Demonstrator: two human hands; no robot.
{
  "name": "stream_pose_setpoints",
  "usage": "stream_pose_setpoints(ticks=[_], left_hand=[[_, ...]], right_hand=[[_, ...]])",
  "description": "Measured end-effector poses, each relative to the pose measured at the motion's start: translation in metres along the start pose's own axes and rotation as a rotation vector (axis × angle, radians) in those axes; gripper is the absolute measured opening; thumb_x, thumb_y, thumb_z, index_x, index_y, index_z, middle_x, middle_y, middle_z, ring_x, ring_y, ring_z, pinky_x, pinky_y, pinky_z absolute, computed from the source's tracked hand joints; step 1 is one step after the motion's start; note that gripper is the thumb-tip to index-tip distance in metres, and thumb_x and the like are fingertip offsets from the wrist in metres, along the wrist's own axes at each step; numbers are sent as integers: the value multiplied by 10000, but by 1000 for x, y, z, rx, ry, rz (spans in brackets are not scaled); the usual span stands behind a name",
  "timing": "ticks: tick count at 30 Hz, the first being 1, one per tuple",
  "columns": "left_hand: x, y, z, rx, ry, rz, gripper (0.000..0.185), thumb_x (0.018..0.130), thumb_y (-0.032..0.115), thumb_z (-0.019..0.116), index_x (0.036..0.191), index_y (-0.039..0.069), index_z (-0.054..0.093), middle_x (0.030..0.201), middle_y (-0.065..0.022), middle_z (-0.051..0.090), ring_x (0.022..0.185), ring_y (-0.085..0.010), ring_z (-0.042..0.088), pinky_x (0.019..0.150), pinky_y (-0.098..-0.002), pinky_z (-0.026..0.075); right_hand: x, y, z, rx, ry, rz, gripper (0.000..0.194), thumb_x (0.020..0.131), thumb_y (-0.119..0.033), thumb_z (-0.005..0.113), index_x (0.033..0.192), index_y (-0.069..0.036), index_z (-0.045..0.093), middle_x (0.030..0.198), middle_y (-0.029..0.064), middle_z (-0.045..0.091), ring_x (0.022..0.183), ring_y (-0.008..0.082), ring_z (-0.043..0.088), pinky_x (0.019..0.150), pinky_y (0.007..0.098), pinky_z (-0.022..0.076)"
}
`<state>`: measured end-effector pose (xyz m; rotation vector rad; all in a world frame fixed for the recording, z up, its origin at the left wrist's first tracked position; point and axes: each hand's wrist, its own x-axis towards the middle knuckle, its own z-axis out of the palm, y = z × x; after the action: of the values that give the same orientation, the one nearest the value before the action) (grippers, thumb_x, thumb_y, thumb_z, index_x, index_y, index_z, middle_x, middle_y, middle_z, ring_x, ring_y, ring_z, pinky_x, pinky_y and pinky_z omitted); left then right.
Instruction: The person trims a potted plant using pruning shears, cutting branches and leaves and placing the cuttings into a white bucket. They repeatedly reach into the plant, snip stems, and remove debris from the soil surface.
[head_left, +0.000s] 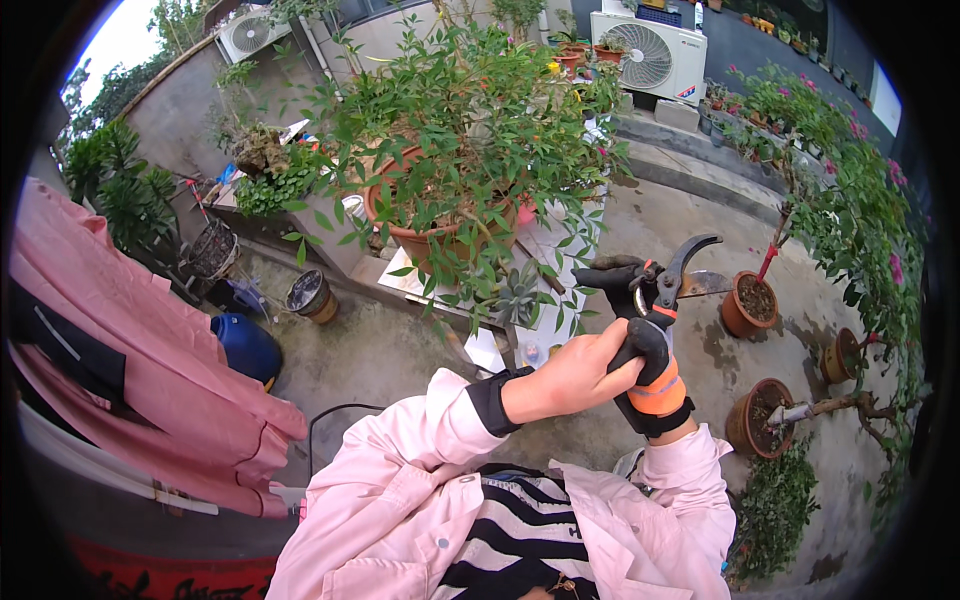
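Note:
My right hand (651, 351) wears a black glove with an orange panel over its back and a dark wrist strap. It holds a pair of bypass pruning shears (670, 281), whose dark hooked jaw and flat, stained blade stand apart, pointing right. My left hand (571, 377) is bare, with a black band at its wrist. Its fingers are closed on black material at the right glove's thumb; the exact part pinched is partly hidden. Beyond both hands, a leafy shrub (480, 120) grows in a large terracotta-coloured pot (420, 244). A grey-green succulent (517, 294) sits beneath its lower leaves.
Potted bougainvillea-like plants stand at right, including one in a brown pot (750, 306) and another in a tilted pot (759, 420). Pink cloth (142, 322) hangs at left near a blue plastic barrel (246, 346) and a bucket (313, 296). An air-conditioner unit (649, 56) stands behind.

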<state>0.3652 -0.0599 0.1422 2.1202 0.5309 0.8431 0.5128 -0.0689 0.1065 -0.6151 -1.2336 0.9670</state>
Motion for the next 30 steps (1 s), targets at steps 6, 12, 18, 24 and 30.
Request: stream_pose_setpoints(ticks=[6,12,18,24,30], left_hand=[[-5,10,-55,-23,-123,47,375,889,100,624,1246,13,549,926,-86,653,796,-162,636,724,-286,508],[-53,-8,-191,457,343,-125,131,878,34,626,992,-3,679,914,-92,693,837,-166,657,737,-281,507],[-64,-47,-311,988,312,-205,207,862,28,589,1054,-3,660,942,-207,670,864,-352,655,768,-375,522],[6,-89,-333,1045,-116,251,248,727,60,670,975,53,676,1227,-91,604,1072,-318,607,821,-423,517],[93,-112,-318,1436,-417,624,54,680,63,644,713,93,613,1457,0,448,1358,-260,396,1048,-429,418]], right_hand=[[40,-28,-13,149,240,-84,407,829,-301,528,1047,40,482,829,142,617,836,250,585,841,395,467],[19,-64,-60,-205,237,198,395,758,-69,633,1144,-7,573,928,49,610,805,126,571,723,269,483],[29,-61,-80,-502,98,259,622,719,-77,681,1313,-4,515,1042,44,598,959,143,563,863,291,461],[54,-56,-76,-775,96,224,740,689,-145,805,1349,-24,494,1239,96,586,1124,164,556,1012,309,411],[71,-74,-65,-1444,76,228,449,581,-235,815,942,-78,598,972,119,627,931,319,582,806,393,473]])
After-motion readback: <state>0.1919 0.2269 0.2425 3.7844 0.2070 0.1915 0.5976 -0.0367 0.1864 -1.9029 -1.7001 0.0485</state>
